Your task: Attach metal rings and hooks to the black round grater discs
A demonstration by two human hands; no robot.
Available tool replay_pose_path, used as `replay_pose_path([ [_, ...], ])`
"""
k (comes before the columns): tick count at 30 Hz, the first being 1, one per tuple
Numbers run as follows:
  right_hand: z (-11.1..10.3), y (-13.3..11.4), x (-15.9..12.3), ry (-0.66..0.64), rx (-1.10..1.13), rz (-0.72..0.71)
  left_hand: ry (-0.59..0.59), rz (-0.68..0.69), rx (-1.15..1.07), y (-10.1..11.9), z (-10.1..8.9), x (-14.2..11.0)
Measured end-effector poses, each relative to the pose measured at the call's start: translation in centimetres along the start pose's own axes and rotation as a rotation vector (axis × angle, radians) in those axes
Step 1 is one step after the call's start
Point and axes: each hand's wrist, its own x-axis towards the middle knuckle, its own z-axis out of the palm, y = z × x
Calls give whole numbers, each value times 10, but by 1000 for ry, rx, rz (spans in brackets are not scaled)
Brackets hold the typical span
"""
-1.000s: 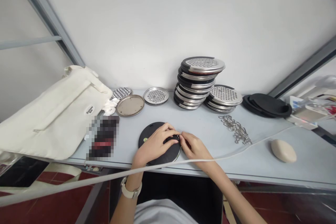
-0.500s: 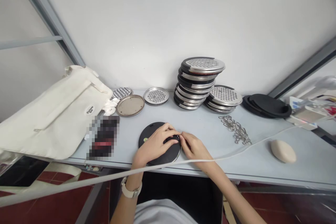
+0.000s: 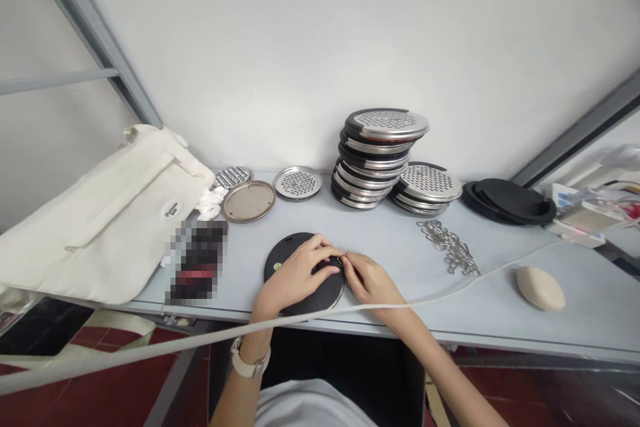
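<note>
A black round disc (image 3: 313, 293) lies flat near the table's front edge, with a green dot on its face and a thin silvery rim at lower right. Across its top rests my left hand (image 3: 305, 270), fingers bent toward the disc's right edge, thumb and forefinger closed on it. My right hand (image 3: 367, 280) pinches at that same edge, its fingertips meeting those of the left. A small shiny bit shows between the fingertips, too small to name. To the right lies a pile of metal clips (image 3: 450, 247).
Behind stand a tall stack of round graters (image 3: 375, 160) and a lower stack (image 3: 430, 187). Loose steel plates (image 3: 299, 183), black lids (image 3: 510, 200), a white bag (image 3: 105, 227) and a beige oval object (image 3: 540, 288) lie around. A white cable (image 3: 440, 297) crosses in front of the forearms.
</note>
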Motion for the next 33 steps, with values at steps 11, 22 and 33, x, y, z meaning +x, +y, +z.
replay_pose_path([
  [11,-1,-1,0,19,50,-15,13,-28,19,-1,2,0],
  [22,-2,-3,0,31,67,-9,20,-21,-20,0,1,-1],
  [33,-2,-4,-1,21,43,8,21,-5,-48,1,0,-1],
])
